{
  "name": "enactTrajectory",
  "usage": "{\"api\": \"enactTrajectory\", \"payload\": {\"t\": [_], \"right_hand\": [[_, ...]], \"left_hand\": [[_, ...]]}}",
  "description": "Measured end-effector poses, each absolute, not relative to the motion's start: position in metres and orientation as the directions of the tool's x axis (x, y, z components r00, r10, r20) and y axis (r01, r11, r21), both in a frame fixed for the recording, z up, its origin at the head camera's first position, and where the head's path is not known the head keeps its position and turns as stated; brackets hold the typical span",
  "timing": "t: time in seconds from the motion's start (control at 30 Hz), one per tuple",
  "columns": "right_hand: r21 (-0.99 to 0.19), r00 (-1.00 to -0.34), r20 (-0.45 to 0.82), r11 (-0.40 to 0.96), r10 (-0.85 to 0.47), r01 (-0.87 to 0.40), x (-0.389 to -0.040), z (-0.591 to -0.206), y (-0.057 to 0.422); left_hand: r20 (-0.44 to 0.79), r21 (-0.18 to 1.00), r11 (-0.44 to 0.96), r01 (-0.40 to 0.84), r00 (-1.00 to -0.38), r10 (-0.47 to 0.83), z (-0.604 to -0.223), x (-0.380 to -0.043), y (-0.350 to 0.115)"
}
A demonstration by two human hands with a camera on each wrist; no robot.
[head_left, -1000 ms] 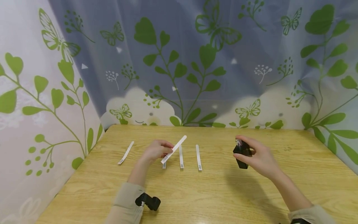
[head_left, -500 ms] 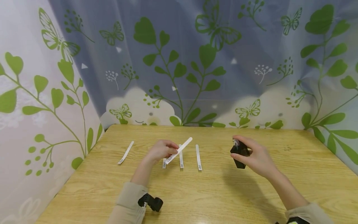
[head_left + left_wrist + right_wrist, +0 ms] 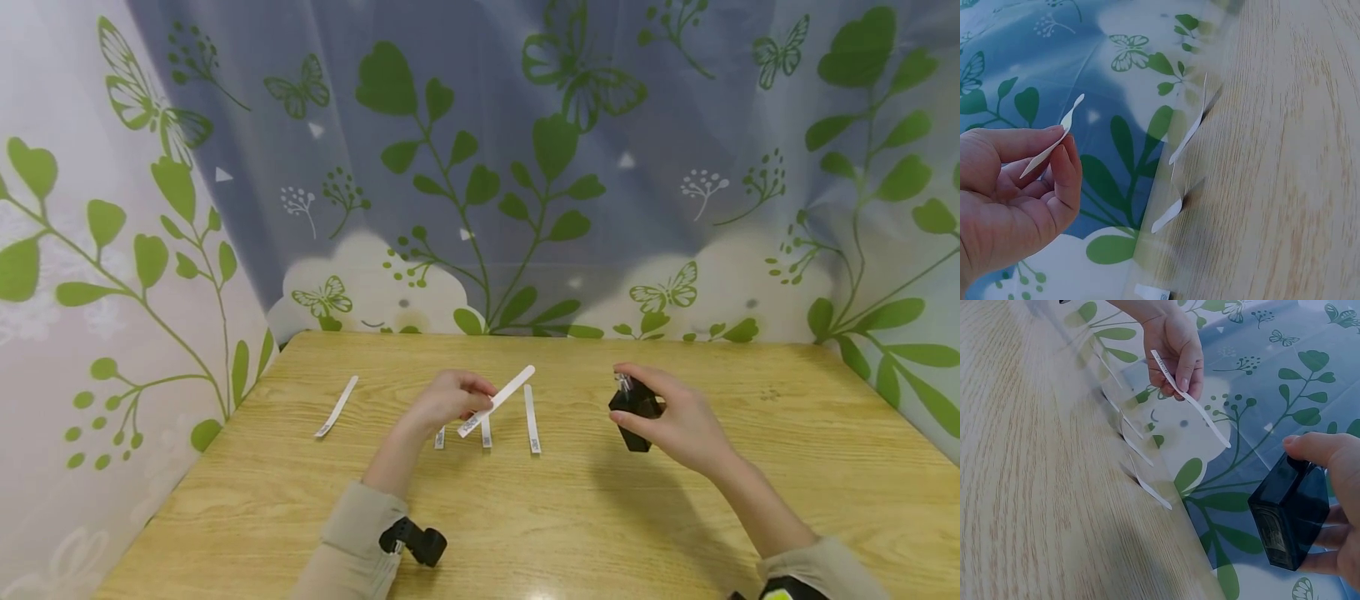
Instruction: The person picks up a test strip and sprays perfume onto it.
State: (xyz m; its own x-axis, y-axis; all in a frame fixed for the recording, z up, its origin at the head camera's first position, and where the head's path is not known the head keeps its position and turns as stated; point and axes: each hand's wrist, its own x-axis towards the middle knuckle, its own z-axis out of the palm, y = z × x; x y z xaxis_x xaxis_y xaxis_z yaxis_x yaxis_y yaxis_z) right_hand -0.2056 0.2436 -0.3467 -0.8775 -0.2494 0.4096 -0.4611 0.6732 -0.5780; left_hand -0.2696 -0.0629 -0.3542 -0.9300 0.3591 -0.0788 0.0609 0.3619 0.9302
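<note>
My left hand (image 3: pixel 442 402) pinches a white paper test strip (image 3: pixel 513 387) between thumb and fingers, above the table. Small dark print marks the strip's near end, and its far end points up to the right. In my right hand (image 3: pixel 693 429) is a dark, square-sided perfume bottle (image 3: pixel 637 406), upright and raised. The index finger lies on top of its spray head, with the thumb at the near side. In the right wrist view the bottle (image 3: pixel 1290 509) looks glossy black. A gap separates strip and bottle.
More white strips lie on the wooden table (image 3: pixel 525 517): a far-left strip (image 3: pixel 337 407), a strip on the right (image 3: pixel 532 421), and two partly covered by the left hand and held strip. A patterned curtain (image 3: pixel 480 167) closes off the back. Faint marks (image 3: pixel 770 393) show at right.
My left hand has carried its strip rightward, over the middle strips. The right hand and bottle have shifted slightly left, narrowing the gap. Faint marks have appeared on the table at right.
</note>
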Motion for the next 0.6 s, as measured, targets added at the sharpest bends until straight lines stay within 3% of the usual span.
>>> {"api": "enactTrajectory", "payload": {"t": [0.6], "right_hand": [[-0.499,-0.859,0.448,0.728,-0.248,-0.471,-0.206,-0.346,0.241]], "left_hand": [[-0.076,0.925,0.371,0.083,-0.916,0.395,-0.350,-0.268,-0.051]]}}
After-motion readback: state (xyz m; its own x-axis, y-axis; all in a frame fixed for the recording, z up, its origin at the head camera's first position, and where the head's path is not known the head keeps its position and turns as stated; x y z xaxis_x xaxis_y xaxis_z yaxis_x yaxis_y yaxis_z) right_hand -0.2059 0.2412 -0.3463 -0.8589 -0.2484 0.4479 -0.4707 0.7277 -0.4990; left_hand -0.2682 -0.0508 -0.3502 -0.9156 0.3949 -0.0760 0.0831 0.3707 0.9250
